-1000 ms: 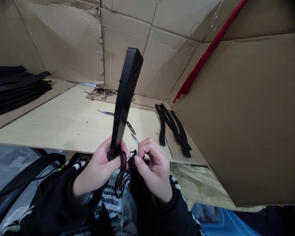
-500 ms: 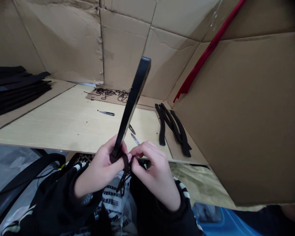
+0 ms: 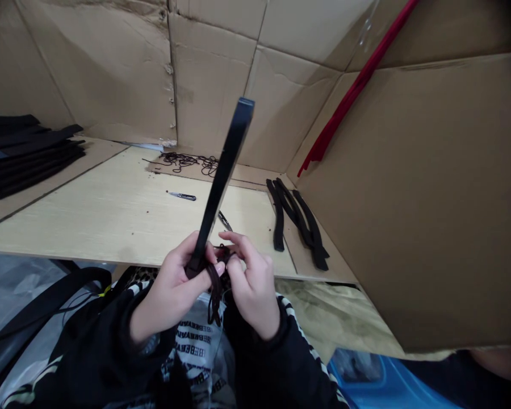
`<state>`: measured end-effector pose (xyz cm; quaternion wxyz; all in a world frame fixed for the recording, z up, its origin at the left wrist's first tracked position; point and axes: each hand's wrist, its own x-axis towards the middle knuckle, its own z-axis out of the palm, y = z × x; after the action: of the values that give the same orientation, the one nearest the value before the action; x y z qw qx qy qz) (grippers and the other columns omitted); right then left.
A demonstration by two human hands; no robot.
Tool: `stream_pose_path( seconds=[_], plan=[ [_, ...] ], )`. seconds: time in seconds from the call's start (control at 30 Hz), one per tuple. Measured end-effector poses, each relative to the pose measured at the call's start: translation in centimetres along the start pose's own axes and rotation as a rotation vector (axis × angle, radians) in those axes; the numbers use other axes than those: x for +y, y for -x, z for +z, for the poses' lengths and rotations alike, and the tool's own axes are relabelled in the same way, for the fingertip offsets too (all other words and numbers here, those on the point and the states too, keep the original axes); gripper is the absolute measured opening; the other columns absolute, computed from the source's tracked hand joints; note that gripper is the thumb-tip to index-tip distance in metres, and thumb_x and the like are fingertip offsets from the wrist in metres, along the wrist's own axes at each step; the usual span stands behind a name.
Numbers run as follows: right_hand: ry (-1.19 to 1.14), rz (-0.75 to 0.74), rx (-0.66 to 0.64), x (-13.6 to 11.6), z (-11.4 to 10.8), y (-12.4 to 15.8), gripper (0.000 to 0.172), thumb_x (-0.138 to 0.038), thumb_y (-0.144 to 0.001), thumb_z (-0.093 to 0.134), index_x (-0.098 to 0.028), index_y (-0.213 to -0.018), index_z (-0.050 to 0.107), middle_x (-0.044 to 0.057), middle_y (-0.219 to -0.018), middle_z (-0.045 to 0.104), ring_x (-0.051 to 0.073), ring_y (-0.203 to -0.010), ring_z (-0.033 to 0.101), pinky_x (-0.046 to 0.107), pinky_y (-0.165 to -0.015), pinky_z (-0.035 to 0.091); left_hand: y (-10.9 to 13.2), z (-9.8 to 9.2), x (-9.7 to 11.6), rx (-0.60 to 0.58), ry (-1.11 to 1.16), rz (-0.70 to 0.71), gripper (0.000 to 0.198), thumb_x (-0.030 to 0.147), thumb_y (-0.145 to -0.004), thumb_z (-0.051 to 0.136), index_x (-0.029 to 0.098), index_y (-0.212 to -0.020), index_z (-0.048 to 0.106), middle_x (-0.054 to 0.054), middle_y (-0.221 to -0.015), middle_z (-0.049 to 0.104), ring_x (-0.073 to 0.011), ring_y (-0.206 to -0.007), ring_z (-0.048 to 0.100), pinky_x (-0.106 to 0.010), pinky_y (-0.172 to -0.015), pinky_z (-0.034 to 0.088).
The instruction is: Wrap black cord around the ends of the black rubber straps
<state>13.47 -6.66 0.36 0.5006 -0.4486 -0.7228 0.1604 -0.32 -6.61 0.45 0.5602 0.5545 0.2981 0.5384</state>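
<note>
While the left hand [image 3: 170, 292] grips the bottom end of a long flat black strip [image 3: 221, 176], the right hand [image 3: 249, 287] pinches a dark brown cord [image 3: 215, 284] against it.
The strip stands tilted up and to the right over the near edge of the pale wooden tabletop [image 3: 111, 210]. The left fingers curl shut round its base, and the right thumb and fingertips close on the cord, whose loops hang between the hands. Beyond lie a small metal blade [image 3: 181, 196], a tangle of dark cords [image 3: 187, 162], curved black straps [image 3: 298, 218] at right and a stack of black strips [image 3: 25, 153] at left.
</note>
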Motion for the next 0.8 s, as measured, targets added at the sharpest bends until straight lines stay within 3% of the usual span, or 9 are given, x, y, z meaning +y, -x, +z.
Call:
stream_pose_path(
  seconds=[0.07,0.2,0.3,0.5,0.7,0.8],
  plan=[
    [-0.109,0.018,-0.025,0.12,0.07,0.03,0.030,-0.006,-0.084,0.040,-0.018,-0.103,0.060,0.001,-0.087,0.068,0.011,-0.078,0.065,0.021,-0.072,0.051,0.02,-0.10,0.00,0.018,0.012,-0.003,0.013,0.018,-0.079,0.065,0.020,-0.074,0.053,0.007,-0.070,0.048,-0.0026,-0.056,0.045,-0.010,-0.051,0.038],
    [-0.153,-0.018,0.089,0.17,0.04,0.03,0.021,-0.007,-0.082,0.049,-0.018,-0.091,0.065,0.002,-0.087,0.067,0.012,-0.081,0.064,0.022,-0.074,0.052,0.17,-0.26,0.17,0.017,0.023,-0.015,0.012,0.019,-0.079,0.065,0.020,-0.075,0.054,0.007,-0.070,0.047,0.0003,-0.045,0.035,-0.012,-0.039,0.030],
    [-0.154,-0.050,0.152,0.23,-0.10,-0.02,0.019,-0.007,-0.079,0.054,-0.017,-0.086,0.068,0.005,-0.091,0.063,0.014,-0.087,0.062,0.023,-0.075,0.052,0.21,-0.30,0.31,0.032,0.021,-0.022,0.013,0.019,-0.078,0.066,0.020,-0.073,0.053,0.007,-0.068,0.047,0.0002,-0.044,0.036,-0.012,-0.039,0.028],
    [-0.257,-0.046,0.201,0.34,-0.05,0.17,0.030,-0.002,-0.077,0.057,-0.024,-0.093,0.067,-0.001,-0.085,0.067,0.010,-0.078,0.063,0.019,-0.071,0.052,-0.04,-0.58,-0.08,0.049,-0.003,-0.050,0.014,0.021,-0.077,0.067,0.020,-0.074,0.053,0.006,-0.068,0.048,-0.0037,-0.054,0.046,-0.014,-0.048,0.039],
    [-0.478,-0.037,0.259,0.14,0.30,0.34,0.037,0.003,-0.072,0.057,-0.026,-0.095,0.058,-0.004,-0.083,0.064,0.007,-0.076,0.062,0.015,-0.067,0.050,-0.30,-0.68,-0.41,0.055,0.000,-0.073,0.014,0.022,-0.077,0.066,0.021,-0.076,0.052,0.007,-0.066,0.049,-0.0021,-0.049,0.041,-0.013,-0.041,0.030],
    [-0.506,-0.022,0.187,0.36,0.10,0.23,0.037,0.002,-0.072,0.055,-0.026,-0.095,0.056,-0.004,-0.081,0.061,0.007,-0.070,0.058,0.015,-0.062,0.046,-0.26,-0.60,-0.25,0.047,0.010,-0.083,0.014,0.020,-0.077,0.066,0.020,-0.075,0.053,0.007,-0.065,0.049,-0.0009,-0.046,0.038,-0.012,-0.040,0.029]
  ],
)
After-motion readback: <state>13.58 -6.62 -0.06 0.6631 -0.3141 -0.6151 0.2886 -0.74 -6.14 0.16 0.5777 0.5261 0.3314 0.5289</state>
